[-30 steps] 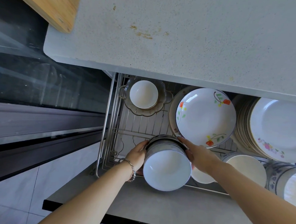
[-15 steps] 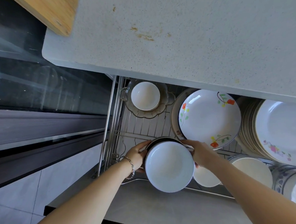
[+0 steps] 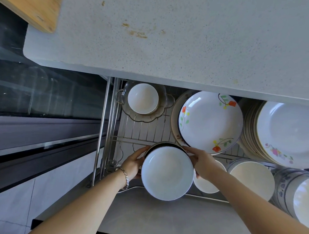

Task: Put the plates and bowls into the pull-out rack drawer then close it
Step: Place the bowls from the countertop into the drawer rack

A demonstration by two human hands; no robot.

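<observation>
1. Cutting board (image 3: 30, 2), far left: pale wood, rounded corner, cut off by the picture's edge.
2. Glass-fronted unit (image 3: 43, 92), left: dark and reflective; you cannot make out what is behind it.
3. Countertop (image 3: 173, 36): speckled pale stone with brown stains. It overhangs and hides the far part of the rack drawer (image 3: 140, 130), which is thin steel wire and stands pulled out.
4. Glass dish (image 3: 146, 116), far left of the rack: scalloped rim, holding a small white bowl (image 3: 143, 98).
5. Your left hand (image 3: 133, 163), chain bracelet (image 3: 125, 176) at the wrist: fingers curl round the left side of the bowl stack (image 3: 166, 173), tips hidden behind it.
6. Bowl stack, in the near left section of the rack: glossy white and round, with a dark rim showing behind. Its near edge overlaps the grey drawer front (image 3: 162, 216). You cannot tell whether it rests on the wires. A second ago its side wall showed; now the top bowl nearly hides it, and both hands stay on.
7. Your right hand (image 3: 203, 163): fingers clamp the stack's right rim and cover part of a low white bowl (image 3: 206, 186).
8. Flowered plate (image 3: 210, 122): glazed white, leaning on edge.
9. Cream bowl (image 3: 253, 179), near right.
10. Plate stack (image 3: 290, 134) and blue-patterned bowls (image 3: 290, 188), far right: both cut off.
</observation>
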